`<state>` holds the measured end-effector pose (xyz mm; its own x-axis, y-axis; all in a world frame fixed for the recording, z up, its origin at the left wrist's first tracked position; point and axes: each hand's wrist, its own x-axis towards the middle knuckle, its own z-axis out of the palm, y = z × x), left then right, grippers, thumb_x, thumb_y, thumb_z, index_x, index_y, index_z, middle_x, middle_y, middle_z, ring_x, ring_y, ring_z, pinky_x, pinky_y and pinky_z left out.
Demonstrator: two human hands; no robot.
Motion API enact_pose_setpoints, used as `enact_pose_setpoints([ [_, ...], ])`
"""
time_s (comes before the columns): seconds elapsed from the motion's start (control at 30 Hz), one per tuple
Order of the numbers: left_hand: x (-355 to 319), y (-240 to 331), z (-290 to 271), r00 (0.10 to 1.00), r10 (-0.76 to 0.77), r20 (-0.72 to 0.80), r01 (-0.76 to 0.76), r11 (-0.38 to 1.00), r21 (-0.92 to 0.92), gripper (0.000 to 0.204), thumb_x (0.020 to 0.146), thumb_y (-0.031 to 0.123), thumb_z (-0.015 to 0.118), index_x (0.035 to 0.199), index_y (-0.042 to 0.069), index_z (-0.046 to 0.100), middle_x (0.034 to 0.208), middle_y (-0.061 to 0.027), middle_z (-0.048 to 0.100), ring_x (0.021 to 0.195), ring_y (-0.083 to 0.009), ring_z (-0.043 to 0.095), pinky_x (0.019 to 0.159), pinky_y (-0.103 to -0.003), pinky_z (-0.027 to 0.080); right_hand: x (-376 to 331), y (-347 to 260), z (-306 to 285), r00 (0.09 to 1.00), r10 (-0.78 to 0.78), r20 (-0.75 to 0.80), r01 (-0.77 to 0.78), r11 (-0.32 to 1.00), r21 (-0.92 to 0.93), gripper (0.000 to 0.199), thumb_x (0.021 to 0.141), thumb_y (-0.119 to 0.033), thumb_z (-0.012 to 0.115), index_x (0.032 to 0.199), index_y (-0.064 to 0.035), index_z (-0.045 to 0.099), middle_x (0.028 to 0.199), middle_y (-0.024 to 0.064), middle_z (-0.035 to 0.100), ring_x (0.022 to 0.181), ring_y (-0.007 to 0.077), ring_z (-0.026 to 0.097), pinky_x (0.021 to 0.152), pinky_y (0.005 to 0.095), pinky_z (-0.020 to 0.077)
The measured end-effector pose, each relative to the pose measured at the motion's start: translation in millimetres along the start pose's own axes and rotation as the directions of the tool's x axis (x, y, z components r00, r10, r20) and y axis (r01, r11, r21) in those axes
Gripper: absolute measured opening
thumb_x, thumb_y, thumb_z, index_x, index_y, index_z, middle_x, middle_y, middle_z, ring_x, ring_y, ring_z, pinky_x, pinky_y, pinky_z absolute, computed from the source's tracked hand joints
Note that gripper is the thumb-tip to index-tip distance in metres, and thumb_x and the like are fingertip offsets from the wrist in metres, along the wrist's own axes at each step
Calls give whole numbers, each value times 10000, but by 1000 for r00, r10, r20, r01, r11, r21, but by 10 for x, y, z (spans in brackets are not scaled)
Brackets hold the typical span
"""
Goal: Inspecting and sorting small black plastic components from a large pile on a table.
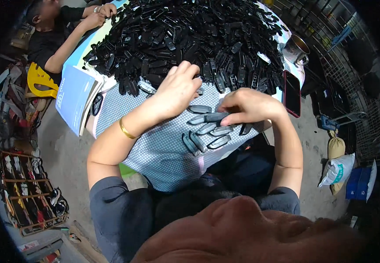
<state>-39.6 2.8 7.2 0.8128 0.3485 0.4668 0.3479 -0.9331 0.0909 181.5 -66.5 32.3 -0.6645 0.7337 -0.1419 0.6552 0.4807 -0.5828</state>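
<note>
A large heap of small oblong black plastic casings (pixel 163 44) covers the far part of the table. My left hand (pixel 177 90) is at the heap's near edge, fingers curled and closed; what lies under its fingertips is hidden. My right hand (pixel 253 106) pinches one dark grey casing (pixel 215 117) between thumb and fingers, just above the cloth. Below and beside it several similar casings (pixel 191 143) lie in a loose group on the dotted cloth (pixel 155 144). One more casing (pixel 199 109) rests between my two hands.
A blue-covered book (pixel 77 97) lies at the left edge of the table. At the right are a phone (pixel 292 93) and a metal mug (pixel 295 49). Another person (pixel 63 39) sits at the far left, hands on the table edge. Sacks (pixel 338 168) stand on the floor at right.
</note>
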Motion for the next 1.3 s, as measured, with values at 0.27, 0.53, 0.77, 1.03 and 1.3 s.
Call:
enact_pose_setpoints([
  [0.27, 50, 10, -41, 982, -175, -72, 148, 947, -286, 191, 795, 58, 590, 981, 17, 589, 882, -122, 543, 790, -285, 562, 704, -350, 458, 684, 472, -549, 500, -151, -853, -303, 892, -335, 246, 806, -206, 621, 962, -18, 647, 920, 148, 647, 809, 311, 631, 720, 345, 501],
  [0.53, 114, -81, -48, 857, -484, 177, 449, 532, -718, 333, 751, 49, 685, 1071, 18, 595, 875, -26, 583, 666, -59, 530, 583, -203, 437, 1305, 832, -982, 525, 56, -849, -659, 658, -364, 234, 784, -247, 605, 937, -81, 667, 879, 140, 650, 827, 319, 622, 742, 404, 498],
  [0.77, 109, -157, -46, 806, -516, 288, 304, -57, -951, 365, 799, -2, 621, 1152, -29, 530, 874, -27, 581, 785, -109, 612, 751, -227, 515, 1011, 569, -784, 363, -140, -921, -382, 879, -284, 249, 782, -198, 604, 968, -42, 658, 823, 131, 669, 757, 231, 655, 669, 324, 514],
  [1.03, 97, -109, 23, 814, -563, 142, 306, 207, -929, 301, 808, 47, 631, 1098, -23, 590, 951, -72, 633, 804, -120, 608, 752, -247, 503, 384, -36, -17, 693, 195, -694, 165, 895, 415, 175, 851, -94, 598, 945, 46, 642, 951, 79, 606, 692, 113, 611, 586, 221, 506],
  [1.3, 112, -37, 13, 814, -571, 110, 314, 272, -910, 300, 797, 28, 627, 1096, -1, 616, 918, -52, 653, 784, -79, 594, 728, -209, 479, 407, -72, 200, 602, 238, -763, 258, 846, 467, 151, 860, -65, 573, 936, 61, 609, 948, 81, 575, 654, 115, 604, 536, 206, 496],
])
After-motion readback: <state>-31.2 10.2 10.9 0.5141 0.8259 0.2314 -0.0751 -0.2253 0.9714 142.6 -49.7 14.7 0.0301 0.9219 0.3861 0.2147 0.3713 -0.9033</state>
